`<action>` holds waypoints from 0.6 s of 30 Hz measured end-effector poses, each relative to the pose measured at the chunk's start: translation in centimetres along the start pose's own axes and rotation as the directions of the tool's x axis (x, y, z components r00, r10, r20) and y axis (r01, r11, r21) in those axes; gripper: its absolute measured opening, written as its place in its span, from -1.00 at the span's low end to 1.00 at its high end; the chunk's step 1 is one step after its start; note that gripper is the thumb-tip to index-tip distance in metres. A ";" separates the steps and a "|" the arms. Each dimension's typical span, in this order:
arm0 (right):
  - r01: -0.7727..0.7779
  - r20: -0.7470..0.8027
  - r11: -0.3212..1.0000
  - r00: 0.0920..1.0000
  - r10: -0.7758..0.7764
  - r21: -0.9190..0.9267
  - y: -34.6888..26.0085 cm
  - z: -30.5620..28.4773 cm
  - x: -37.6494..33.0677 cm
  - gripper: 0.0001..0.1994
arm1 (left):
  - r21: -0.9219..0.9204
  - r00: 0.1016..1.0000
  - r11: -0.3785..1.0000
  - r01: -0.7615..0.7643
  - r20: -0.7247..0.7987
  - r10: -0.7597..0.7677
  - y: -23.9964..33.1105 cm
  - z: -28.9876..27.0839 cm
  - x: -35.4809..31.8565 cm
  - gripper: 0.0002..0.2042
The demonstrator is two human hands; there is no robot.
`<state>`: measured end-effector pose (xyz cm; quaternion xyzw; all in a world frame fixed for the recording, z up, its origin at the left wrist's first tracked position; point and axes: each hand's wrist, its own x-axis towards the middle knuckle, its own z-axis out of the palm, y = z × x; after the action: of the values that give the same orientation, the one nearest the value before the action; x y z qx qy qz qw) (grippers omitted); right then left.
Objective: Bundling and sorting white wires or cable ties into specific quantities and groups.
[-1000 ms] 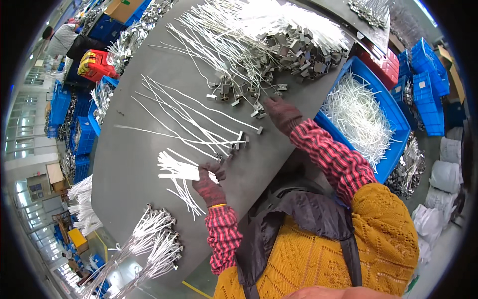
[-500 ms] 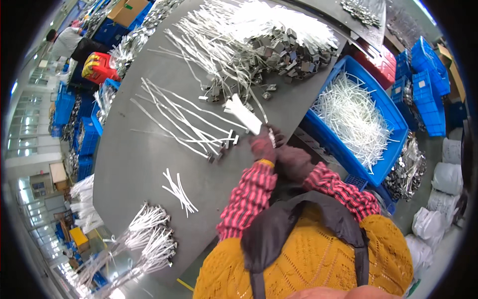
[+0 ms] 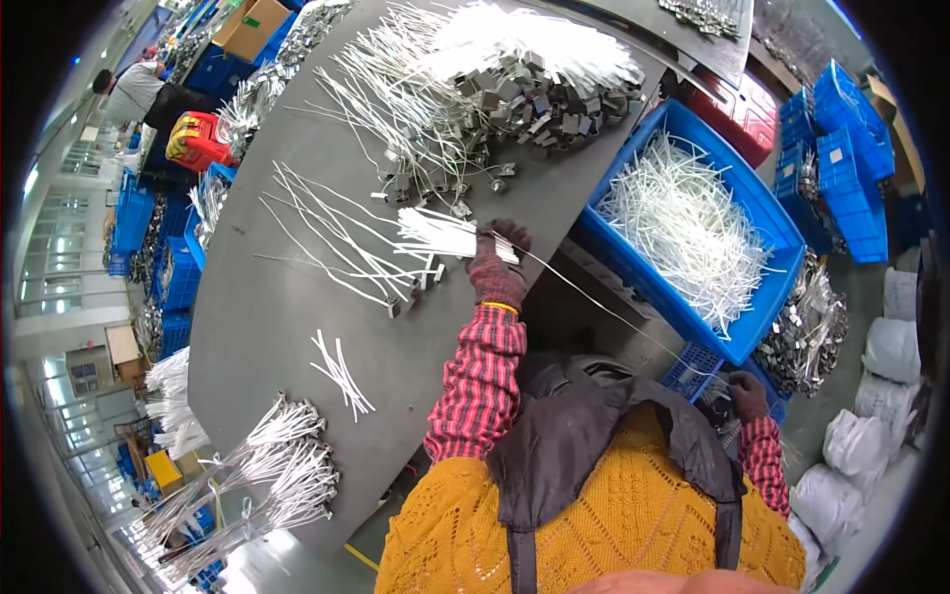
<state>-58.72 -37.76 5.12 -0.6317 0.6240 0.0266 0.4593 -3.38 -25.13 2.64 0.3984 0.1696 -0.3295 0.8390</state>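
Note:
My left hand (image 3: 500,262), in a dark red knitted glove, grips a bundle of short white cords (image 3: 435,234) just above the grey table (image 3: 267,366). A thin pale strand (image 3: 604,309) stretches from this bundle down to the right. At its lower end is my gloved right hand (image 3: 749,394), low beside a small blue basket (image 3: 691,370), fingers curled on the strand. Long white cords with small metal ends (image 3: 341,238) lie spread left of the bundle. Nearer me rest a few loose short cords (image 3: 341,376).
A large heap of white cords with metal pieces (image 3: 544,99) covers the table's far part. Right of the table stands a blue bin (image 3: 782,307) full of short white cords. Tied cord bundles (image 3: 287,455) lie at the near left edge. White sacks (image 3: 853,443) line the right.
My right hand has left my left hand and swung down to the right, stretching the thin strand between them. The left hand with the bundle has shifted slightly left.

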 end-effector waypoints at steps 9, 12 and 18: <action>-0.049 -0.081 0.985 0.995 0.063 0.165 3.8 -1.7 1.9 -0.77 | 0.122 0.988 0.982 -0.146 -0.040 0.151 4.3 0.3 0.3 -0.68; -0.055 -0.021 0.992 0.998 0.058 0.116 1.3 -0.7 2.6 -0.74 | 0.127 0.990 0.982 -0.141 -0.012 0.144 4.9 -0.5 0.0 -0.67; 0.274 0.274 0.923 0.897 -0.346 0.271 -15.8 13.0 4.6 -0.51 | 0.109 0.993 0.992 -0.061 0.109 0.049 3.5 -2.0 -2.7 -0.75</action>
<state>-37.88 -36.52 3.47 -0.6548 0.4316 -0.0171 0.6202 -2.99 -20.76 4.85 0.4315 0.0950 -0.3359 0.8318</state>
